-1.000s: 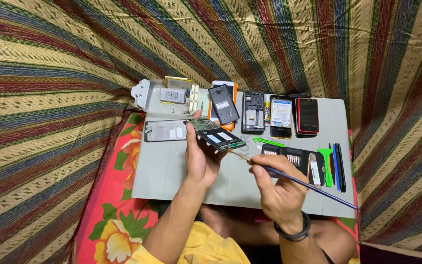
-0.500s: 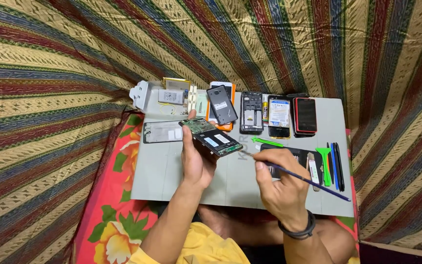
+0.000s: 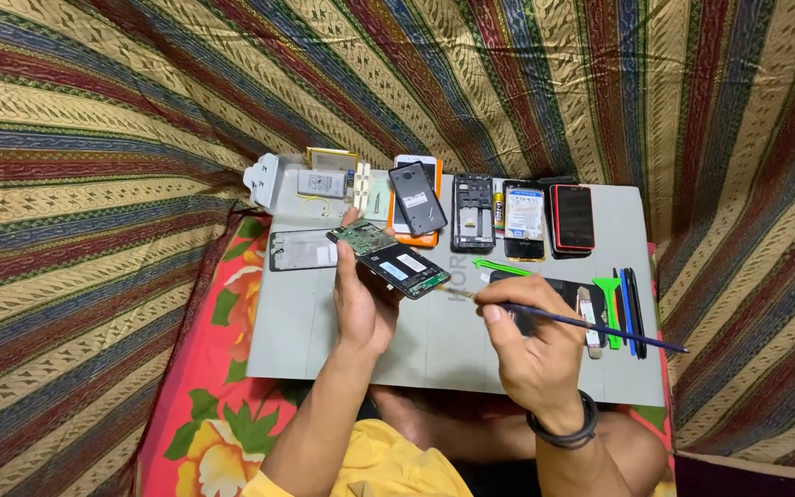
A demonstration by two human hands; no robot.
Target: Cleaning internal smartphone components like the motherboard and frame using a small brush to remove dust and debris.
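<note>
My left hand holds an opened phone body with its green circuit board and black battery facing up, tilted above the grey mat. A thin dark blue brush is gripped pen-style in my right hand, its tip touching the phone's lower right end. A black band circles my right wrist.
Along the mat's far edge lie several phones and parts: a black phone on an orange case, a bare frame, a red-edged phone. A screen panel lies left. Green and dark pry tools lie right. Striped cloth surrounds everything.
My right hand has moved up and left, bringing the brush tip onto the phone's end. The left hand keeps the phone in much the same place.
</note>
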